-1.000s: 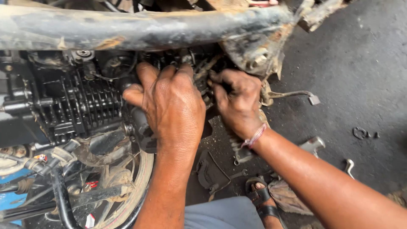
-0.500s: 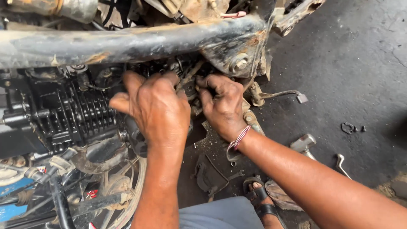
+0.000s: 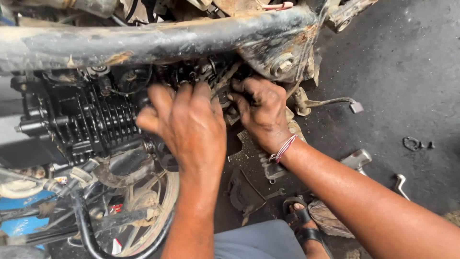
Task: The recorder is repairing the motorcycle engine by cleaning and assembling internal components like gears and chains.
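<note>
A black finned motorcycle engine [image 3: 81, 120] hangs under a grimy frame tube [image 3: 158, 41] that crosses the top of the view. My left hand [image 3: 187, 127] lies over the engine's right end, fingers curled down onto the dark parts just below the tube. My right hand [image 3: 261, 112], with a red and white thread band on the wrist, reaches in beside it, fingertips pressed into the same greasy spot near the frame's pivot bolt [image 3: 282, 64]. Whatever the fingers grip is hidden by the hands.
A wheel rim [image 3: 143, 211] and exhaust pipe [image 3: 84, 225] sit at the lower left. On the dark concrete floor lie a gear lever [image 3: 330, 102], a footpeg [image 3: 357, 159], small metal bits [image 3: 412, 143] and a black cover piece [image 3: 244, 194]. My sandalled foot [image 3: 302, 225] is at the bottom.
Both hands have slid slightly rightward along the engine and the view has shifted so the frame tube sits lower. The hands stay pressed to the same spot.
</note>
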